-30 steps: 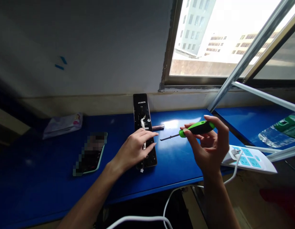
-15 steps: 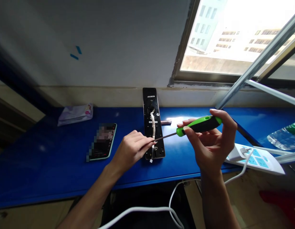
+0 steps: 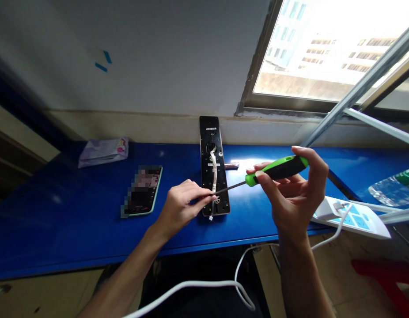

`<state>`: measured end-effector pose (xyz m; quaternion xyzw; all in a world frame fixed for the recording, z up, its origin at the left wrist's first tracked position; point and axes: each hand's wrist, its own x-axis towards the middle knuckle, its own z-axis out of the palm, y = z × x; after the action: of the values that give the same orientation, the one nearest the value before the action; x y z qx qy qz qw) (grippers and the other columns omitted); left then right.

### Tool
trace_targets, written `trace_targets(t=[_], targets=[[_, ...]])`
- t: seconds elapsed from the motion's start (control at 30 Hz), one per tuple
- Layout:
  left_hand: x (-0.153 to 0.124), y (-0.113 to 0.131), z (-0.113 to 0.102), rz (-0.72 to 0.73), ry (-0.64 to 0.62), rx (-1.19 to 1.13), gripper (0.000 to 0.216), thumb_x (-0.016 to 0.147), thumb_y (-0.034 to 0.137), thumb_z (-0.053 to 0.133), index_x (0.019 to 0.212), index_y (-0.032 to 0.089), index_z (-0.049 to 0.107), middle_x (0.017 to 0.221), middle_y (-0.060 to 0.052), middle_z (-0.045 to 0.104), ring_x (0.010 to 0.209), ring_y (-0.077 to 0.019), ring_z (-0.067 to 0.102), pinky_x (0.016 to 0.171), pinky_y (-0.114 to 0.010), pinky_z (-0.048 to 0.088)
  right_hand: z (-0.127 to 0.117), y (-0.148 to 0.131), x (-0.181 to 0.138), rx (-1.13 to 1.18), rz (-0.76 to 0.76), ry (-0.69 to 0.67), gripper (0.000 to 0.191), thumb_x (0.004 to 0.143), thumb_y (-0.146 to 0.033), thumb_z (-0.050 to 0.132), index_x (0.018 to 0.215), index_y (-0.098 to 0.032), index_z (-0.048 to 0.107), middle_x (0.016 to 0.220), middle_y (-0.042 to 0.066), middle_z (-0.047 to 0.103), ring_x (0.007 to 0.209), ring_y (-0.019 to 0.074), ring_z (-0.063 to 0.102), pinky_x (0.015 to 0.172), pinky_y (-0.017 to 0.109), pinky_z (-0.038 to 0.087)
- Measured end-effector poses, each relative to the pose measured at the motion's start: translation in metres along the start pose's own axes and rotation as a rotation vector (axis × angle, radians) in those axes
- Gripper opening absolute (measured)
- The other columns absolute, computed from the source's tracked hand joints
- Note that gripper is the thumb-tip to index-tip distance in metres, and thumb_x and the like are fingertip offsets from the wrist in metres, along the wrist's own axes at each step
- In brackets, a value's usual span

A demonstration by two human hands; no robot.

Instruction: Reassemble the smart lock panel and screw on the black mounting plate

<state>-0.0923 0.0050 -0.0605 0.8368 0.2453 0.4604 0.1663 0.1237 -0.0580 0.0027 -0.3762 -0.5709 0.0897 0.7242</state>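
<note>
A long black lock panel [image 3: 212, 150] lies on the blue table [image 3: 58, 212], with a white wrapped cable [image 3: 214, 172] running down its middle. My right hand [image 3: 292, 198] grips a green-and-black screwdriver [image 3: 274, 170], its dark shaft pointing left and down toward the panel's near end. My left hand [image 3: 183, 205] is closed in a pinch at the screwdriver's tip, just left of the panel; what it pinches is too small to make out.
A phone [image 3: 141, 190] lies left of the panel and a pale packet [image 3: 103, 150] sits at the back left. A small metal cylinder [image 3: 231, 166] rests right of the panel. A white power strip [image 3: 353, 216] and white cord [image 3: 204, 285] are at right; a window frame [image 3: 357, 88] slants above.
My left hand lifted off the panel and closed in a pinch at the screwdriver tip. The screwdriver swung left and down toward the panel's near end. The view shifted a little.
</note>
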Motion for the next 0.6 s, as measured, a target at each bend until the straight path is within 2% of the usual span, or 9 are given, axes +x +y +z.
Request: trace_targets(t=[0.13,0.27,0.33,0.47,0.6], targets=[[-0.004,0.003,0.003,-0.08,0.068,-0.047,0.005,0.095,0.024,0.08,0.091,0.021,0.079,0.084,-0.002,0.081,0.076,-0.0174,0.072,0.073,-0.032,0.058,0.003,-0.002,-0.001,0.0,-0.013,0.015,0.059,0.084,-0.006,0.082,0.132,-0.033,0.061,0.094,-0.002,0.08,0.082,0.0234,0.084,0.069,0.039,0.075],[-0.014,0.005,0.008,-0.125,0.145,-0.03,0.005,0.092,0.025,0.083,0.095,0.023,0.081,0.096,-0.004,0.078,0.094,-0.0207,0.071,0.086,-0.035,0.061,0.011,-0.005,-0.002,-0.007,-0.08,-0.065,0.06,0.084,-0.006,0.083,0.134,-0.032,0.062,0.096,-0.001,0.078,0.084,0.0236,0.083,0.077,0.043,0.075],[-0.022,0.004,0.009,-0.137,0.124,-0.017,0.011,0.091,0.028,0.084,0.101,0.024,0.082,0.108,-0.006,0.077,0.103,-0.0226,0.07,0.089,-0.037,0.061,0.014,-0.007,-0.004,-0.02,-0.095,-0.145,0.063,0.084,-0.005,0.083,0.137,-0.032,0.062,0.1,0.001,0.078,0.086,0.0237,0.083,0.081,0.043,0.074],[-0.039,0.002,0.007,-0.154,-0.002,-0.014,0.026,0.09,0.032,0.084,0.116,0.028,0.08,0.135,-0.009,0.07,0.119,-0.0274,0.067,0.096,-0.042,0.062,0.015,-0.008,-0.008,-0.098,-0.132,-0.296,0.069,0.084,-0.004,0.084,0.143,-0.033,0.062,0.109,0.003,0.08,0.092,0.0231,0.083,0.082,0.039,0.073],[-0.052,0.0,0.005,-0.16,-0.052,0.012,0.037,0.088,0.038,0.086,0.124,0.03,0.078,0.143,-0.011,0.064,0.129,-0.032,0.063,0.102,-0.049,0.061,0.018,-0.008,-0.012,-0.149,-0.194,-0.387,0.069,0.087,-0.006,0.082,0.146,-0.034,0.061,0.118,0.003,0.082,0.094,0.0209,0.083,0.084,0.035,0.071]])
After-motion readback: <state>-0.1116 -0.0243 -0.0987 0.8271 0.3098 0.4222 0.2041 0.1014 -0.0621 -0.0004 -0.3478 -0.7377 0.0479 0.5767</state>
